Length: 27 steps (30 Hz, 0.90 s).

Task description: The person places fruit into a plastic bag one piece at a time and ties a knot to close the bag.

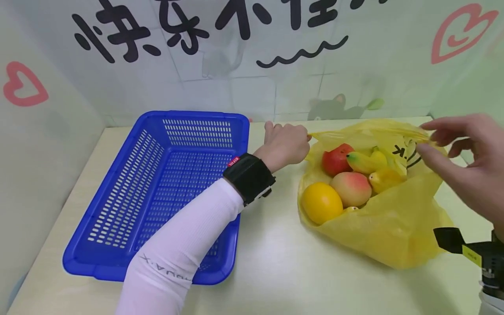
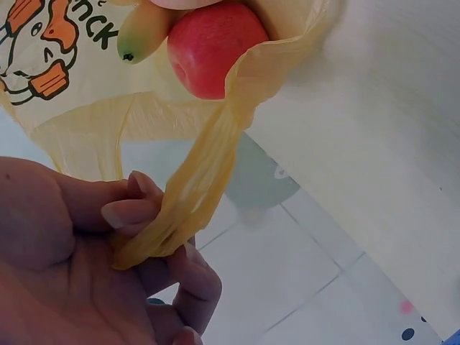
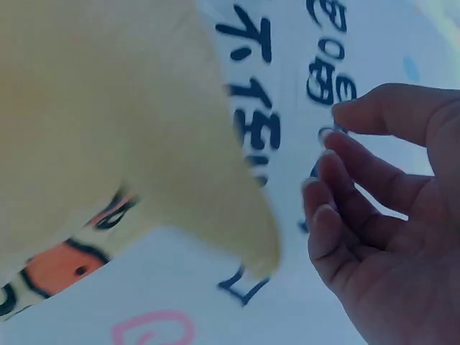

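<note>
A yellow plastic bag (image 1: 397, 238) lies on the table with its mouth spread toward the left. Inside are an orange (image 1: 322, 203), a peach (image 1: 351, 188), a red apple (image 1: 336, 160), a green-tipped yellow fruit (image 1: 364, 162) and other yellow fruit partly covered. My left hand (image 1: 289, 144) pinches a twisted handle of the bag at its far left corner; the left wrist view shows that handle (image 2: 190, 205) between thumb and fingers. Loosely bent, my right hand (image 1: 474, 162) hovers at the bag's right side. In the right wrist view its fingers hold nothing and stand apart from the bag (image 3: 165, 144).
To the left stands a blue plastic basket (image 1: 197, 114) with slotted walls, partly under my left forearm. Behind the table (image 1: 267, 245) is a wall (image 1: 244, 94) covered with black lettering and pink hearts.
</note>
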Motion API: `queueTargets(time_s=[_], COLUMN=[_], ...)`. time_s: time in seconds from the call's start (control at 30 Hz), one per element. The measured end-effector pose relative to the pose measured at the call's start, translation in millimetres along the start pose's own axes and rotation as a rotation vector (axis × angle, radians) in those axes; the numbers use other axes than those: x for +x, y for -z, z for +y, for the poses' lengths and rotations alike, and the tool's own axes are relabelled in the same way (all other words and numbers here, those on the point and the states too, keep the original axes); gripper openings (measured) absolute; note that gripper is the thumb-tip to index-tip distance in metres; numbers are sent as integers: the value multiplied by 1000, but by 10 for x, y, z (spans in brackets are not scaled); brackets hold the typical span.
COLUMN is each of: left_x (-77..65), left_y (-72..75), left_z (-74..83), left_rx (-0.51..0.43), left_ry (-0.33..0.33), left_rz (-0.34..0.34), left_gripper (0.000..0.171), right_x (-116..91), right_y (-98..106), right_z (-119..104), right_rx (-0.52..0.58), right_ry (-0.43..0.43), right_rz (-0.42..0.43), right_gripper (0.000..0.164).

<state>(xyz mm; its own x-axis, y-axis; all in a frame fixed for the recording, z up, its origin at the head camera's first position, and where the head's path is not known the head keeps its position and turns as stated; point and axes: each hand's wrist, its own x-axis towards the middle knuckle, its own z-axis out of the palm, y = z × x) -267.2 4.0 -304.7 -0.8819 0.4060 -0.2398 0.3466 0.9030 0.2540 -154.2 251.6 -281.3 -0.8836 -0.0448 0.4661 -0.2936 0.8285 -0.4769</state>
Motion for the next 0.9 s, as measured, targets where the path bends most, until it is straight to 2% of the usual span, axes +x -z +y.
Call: queueTargets(time_s=[0.07,0.13,0.17,0.27,0.3,0.37,0.5,0.6,0.8,0.9], left_x=[-2,-9,-11,-19,-21,-26,-30,-29,-30,-26], left_y=[11,17,18,11,7,4,5,9,-10,-23], left_z=[11,18,21,30,34,44,48,44,37,24], left_rx=[2,3,4,9,13,23,45,56,61,58], left_ry=[0,-2,-3,0,2,4,1,3,10,11], left_rz=[-1,-1,-3,-18,-25,-37,-38,-40,-71,-81], left_gripper=[21,20,21,22,22,24,26,27,26,26], right_x=[4,10,12,2,-12,-65,-179,-215,-245,-249], right_y=[-35,-128,-192,-380,-425,-469,-473,-483,-519,-534], right_z=[-196,-322,-354,-358,-336,-283,-215,-197,-131,-97], right_rx=[-125,-219,-243,-333,-380,-487,-653,-718,-701,-685], right_ry=[164,284,300,239,206,170,127,88,63,79], right_rz=[-70,-212,-304,-581,-650,-725,-774,-804,-888,-909], right_gripper=[27,24,24,20,16,11,28,28,22,27])
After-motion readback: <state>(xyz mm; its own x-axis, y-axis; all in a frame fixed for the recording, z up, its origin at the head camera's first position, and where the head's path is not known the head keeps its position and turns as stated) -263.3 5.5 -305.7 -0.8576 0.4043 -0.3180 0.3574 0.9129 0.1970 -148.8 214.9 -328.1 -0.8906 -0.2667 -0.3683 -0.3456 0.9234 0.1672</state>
